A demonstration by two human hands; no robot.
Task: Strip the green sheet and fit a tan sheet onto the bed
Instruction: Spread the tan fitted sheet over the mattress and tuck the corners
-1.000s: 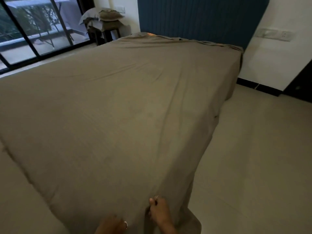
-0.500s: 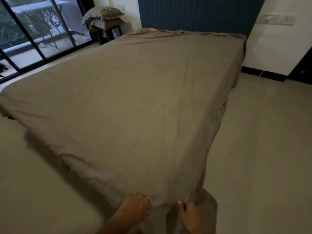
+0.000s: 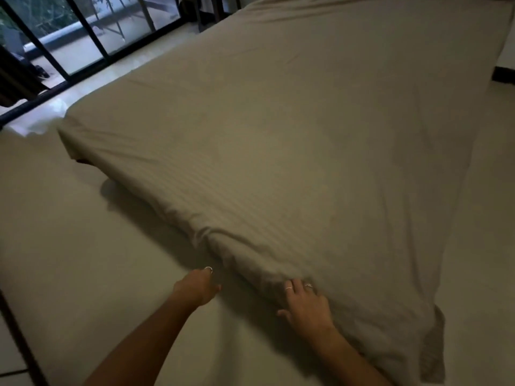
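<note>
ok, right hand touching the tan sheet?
Touching. The head view shows the right hand lying on the tan sheet at the bed's near edge, fingers pressed into the bunched fabric.

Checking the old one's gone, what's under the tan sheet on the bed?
The tan sheet covers the whole top and hangs over the edges. Only a dark bit shows beneath the far-left corner; mattress and any green sheet are hidden.

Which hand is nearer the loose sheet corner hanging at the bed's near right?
Right. The right hand rests on the tan sheet nearer the hanging corner; the left hand sits farther left, at the sheet's edge.
</note>
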